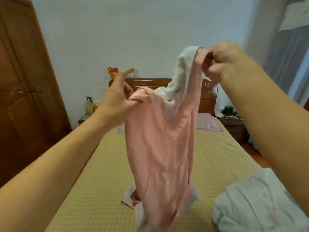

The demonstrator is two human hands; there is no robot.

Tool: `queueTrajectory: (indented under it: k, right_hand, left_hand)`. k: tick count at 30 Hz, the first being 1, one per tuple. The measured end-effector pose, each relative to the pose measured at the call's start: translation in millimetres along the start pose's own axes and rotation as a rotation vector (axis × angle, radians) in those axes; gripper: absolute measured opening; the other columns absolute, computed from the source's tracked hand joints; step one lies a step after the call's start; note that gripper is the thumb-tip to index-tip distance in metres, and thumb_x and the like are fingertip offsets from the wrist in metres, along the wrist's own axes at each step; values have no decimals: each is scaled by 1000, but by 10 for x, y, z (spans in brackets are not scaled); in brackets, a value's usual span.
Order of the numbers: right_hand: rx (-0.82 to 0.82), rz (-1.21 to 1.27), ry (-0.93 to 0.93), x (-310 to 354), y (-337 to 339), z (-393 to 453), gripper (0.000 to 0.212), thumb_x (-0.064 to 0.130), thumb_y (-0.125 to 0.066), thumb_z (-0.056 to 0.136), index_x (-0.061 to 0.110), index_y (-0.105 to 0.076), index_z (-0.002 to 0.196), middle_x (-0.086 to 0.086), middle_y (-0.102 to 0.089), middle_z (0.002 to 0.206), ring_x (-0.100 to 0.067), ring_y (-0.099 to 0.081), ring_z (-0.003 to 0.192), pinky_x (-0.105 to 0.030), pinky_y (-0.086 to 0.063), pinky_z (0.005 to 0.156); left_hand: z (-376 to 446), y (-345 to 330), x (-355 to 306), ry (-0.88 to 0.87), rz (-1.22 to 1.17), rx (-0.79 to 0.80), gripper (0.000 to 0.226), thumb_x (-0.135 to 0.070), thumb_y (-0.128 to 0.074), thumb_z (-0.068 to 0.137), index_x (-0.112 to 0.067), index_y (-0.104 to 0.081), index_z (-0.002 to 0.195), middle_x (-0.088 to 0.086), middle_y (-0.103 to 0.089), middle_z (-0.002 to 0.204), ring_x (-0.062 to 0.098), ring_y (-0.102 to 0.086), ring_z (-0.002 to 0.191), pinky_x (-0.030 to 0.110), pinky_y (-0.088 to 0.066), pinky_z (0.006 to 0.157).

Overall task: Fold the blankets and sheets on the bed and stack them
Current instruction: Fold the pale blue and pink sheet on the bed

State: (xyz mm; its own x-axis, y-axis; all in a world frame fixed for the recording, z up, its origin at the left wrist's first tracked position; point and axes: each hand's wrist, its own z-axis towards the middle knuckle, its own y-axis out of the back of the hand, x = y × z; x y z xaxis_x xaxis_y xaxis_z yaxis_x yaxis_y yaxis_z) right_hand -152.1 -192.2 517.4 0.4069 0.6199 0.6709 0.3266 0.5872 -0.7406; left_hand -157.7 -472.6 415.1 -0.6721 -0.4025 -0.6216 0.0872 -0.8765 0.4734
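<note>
**Pink sheet held up by two corners above the bed**

The left hand (pixel 117 96) pinches one upper edge of the pink sheet (pixel 158 148) between thumb and curled fingers; its index finger points straight out. The right hand (pixel 220 61), raised higher, pinches the opposite edge with fingers curled tight. The sheet hangs between both hands in mid-air, over the middle of the bed (pixel 100 173). It is thin, soft, limp cloth, pink on the near face and pale white-grey on the reverse, draping in long vertical folds; its lower end bunches on the mattress. The bed cover is yellow with a fine check weave. A crumpled pale blue blanket (pixel 254 206) lies on the bed at lower right. A carved wooden headboard (pixel 207 96) stands behind.
</note>
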Motion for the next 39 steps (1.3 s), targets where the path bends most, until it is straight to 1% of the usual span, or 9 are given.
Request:
queueTrajectory:
  k: [4,7,9,12,19,27,32,35,39]
  right_hand:
    - [142,-195,104,-237,-354,-298,36,-23,-31,75,-2,-59,81,-16,-56,59,-23,-58,41,-28,-51,41]
    - [107,-343,156,-216,-264,-191,37,-18,-31,85,0,-61,75,-15,-60,60,-26,-61,49,-39,-60,55]
    - [43,-405,94,-216,-46,-101,36,-16,-27,90,-4,-61,85,-17,-62,68,-27,-64,53,-45,-62,66]
    - [-27,-533,-80,-360,335,33,32,-13,-26,95,-4,-56,95,-16,-63,78,-22,-67,55,-39,-61,55]
    - [-87,-571,-244,-854,875,40,27,-5,-28,101,-7,-55,101,-19,-70,83,-24,-73,59,-36,-59,50]
    - [-195,-437,-106,-1006,894,-34,31,-15,-27,92,2,-54,93,-14,-55,83,-22,-63,57,-36,-60,55]
    - [-215,-529,-177,-1219,894,1,38,-12,-34,90,1,-61,113,-15,-58,92,-24,-64,68,-35,-61,57]
    - [48,-565,-188,-1382,900,-82,38,-5,-42,99,5,-53,134,-6,-59,91,-16,-63,76,-24,-59,62]
    - [293,-392,-227,-1569,1058,-465,32,8,-51,103,16,-53,134,-5,-57,133,-28,-54,130,-47,-49,105]
  left_hand:
    - [-231,-519,-218,-146,24,-3,64,-23,-66,88,-33,-38,145,-3,-63,74,15,-61,65,44,-53,63]
    - [-246,-475,-329,-33,3,-13,28,-31,-70,89,-29,-56,112,-8,-62,76,10,-57,65,35,-49,59]
    - [-278,-371,-362,122,-41,197,21,-42,-73,87,-28,-60,96,-9,-62,79,7,-58,69,28,-47,61]
    - [-363,-278,-297,200,89,407,21,-48,-67,91,-28,-66,93,-7,-68,85,11,-63,78,32,-50,65]
    - [-403,-449,257,359,-94,-87,31,-2,-53,95,-24,-60,116,-7,-62,102,9,-60,96,24,-49,74]
    - [-875,-371,658,6,37,-82,24,-2,-48,90,-19,-54,105,-5,-58,77,0,-57,67,17,-38,54]
    - [-1113,-304,733,-585,799,300,47,-45,-61,87,-24,-49,128,-8,-69,87,11,-61,59,28,-51,45]
    - [-1071,-288,601,-266,650,197,26,-41,-39,96,-21,-55,96,-1,-65,72,21,-56,56,36,-50,50]
    - [-736,-253,405,773,-562,-81,25,-23,-47,102,-16,-71,106,13,-75,104,25,-72,96,45,-58,83]
